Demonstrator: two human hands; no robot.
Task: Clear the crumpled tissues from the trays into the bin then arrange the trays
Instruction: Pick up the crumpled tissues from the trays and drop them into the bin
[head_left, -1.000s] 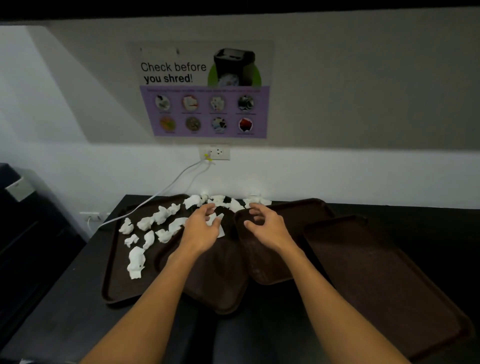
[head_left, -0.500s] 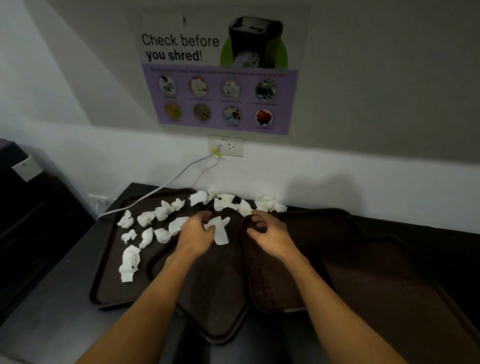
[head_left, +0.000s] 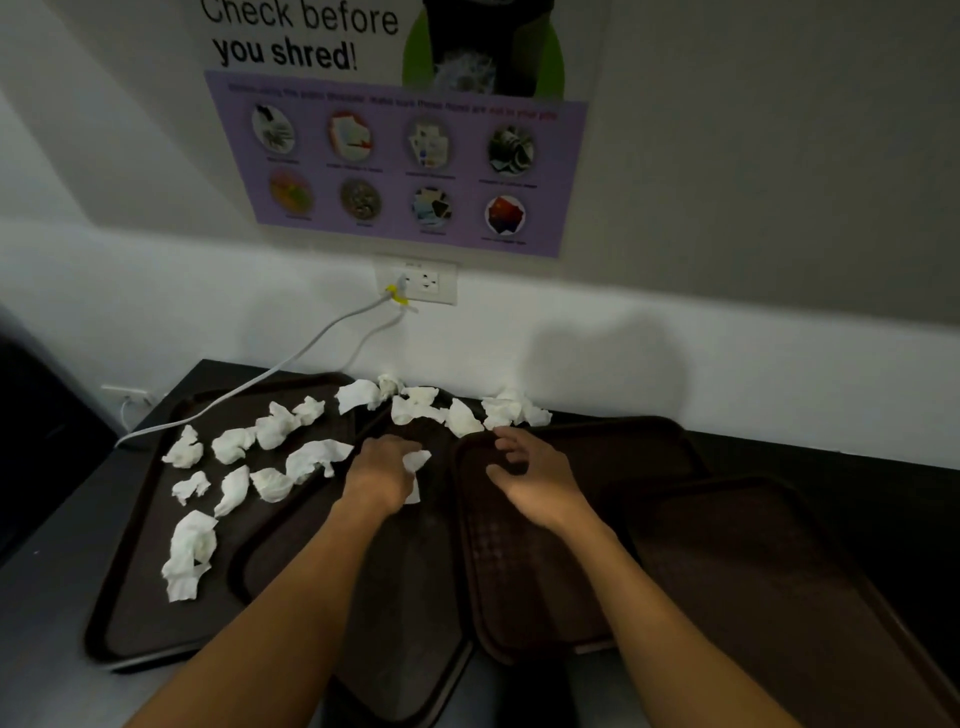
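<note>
- Since the earlier frames my left hand (head_left: 382, 475) has drawn one tissue (head_left: 415, 463) in. It was reaching over the tissue before; now the fingers are curled round it and less white shows.
- My right hand (head_left: 537, 480) has barely shifted. Its fingers (head_left: 506, 441) were hooked near the rim of the third tray (head_left: 519, 587); now they are spread apart and hold nothing.
- My view has also dropped closer to the desk (head_left: 47, 597).
- The rest of the crumpled tissues (head_left: 234, 444) lie loose across the far-left tray (head_left: 130, 603). More sit in a row by the wall (head_left: 462, 420), just past my right fingertips.
- I judge the step in hand to be gathering. I would keep the left fist closed and sweep neighbouring pieces into it rather than take them singly.
- The right hand should scoop the wall row toward the middle tray (head_left: 415, 597), with the fingers low so that nothing slips behind.
- No bin is in view, so I would look for it before lifting a full handful.
</note>
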